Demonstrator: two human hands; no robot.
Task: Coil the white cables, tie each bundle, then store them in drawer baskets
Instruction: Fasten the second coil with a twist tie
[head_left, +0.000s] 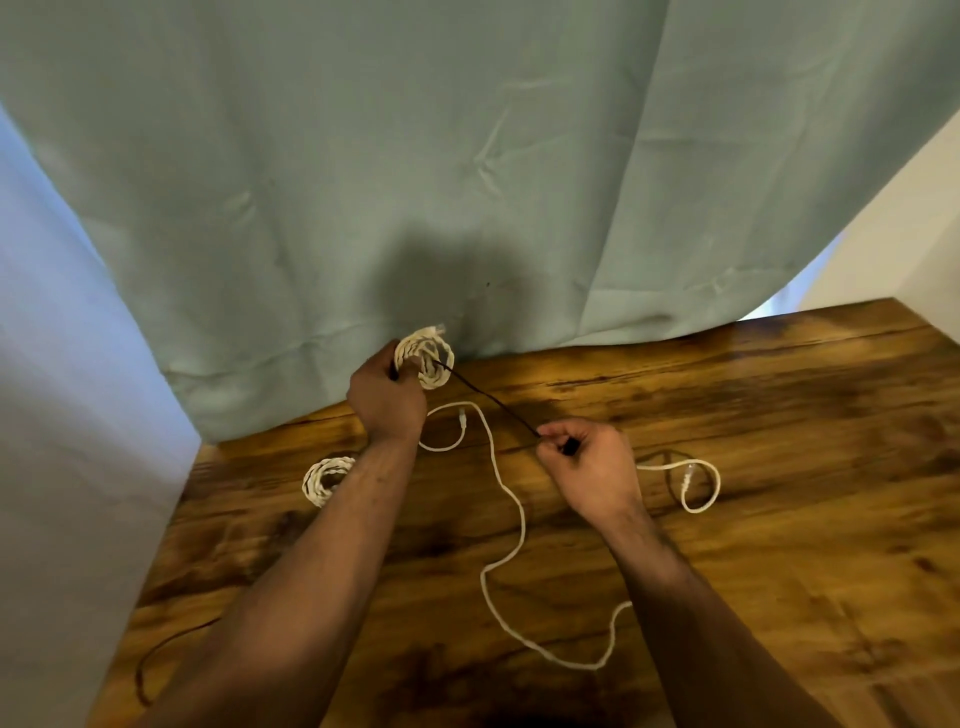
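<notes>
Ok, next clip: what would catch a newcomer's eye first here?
Probably the two hands at mid-frame: the left hand holds up a coiled white cable while the right hand pulls a dark tie taut from it. Next, the loose white cable snaking across the wooden table, and a second coil lying left of the arms.
</notes>
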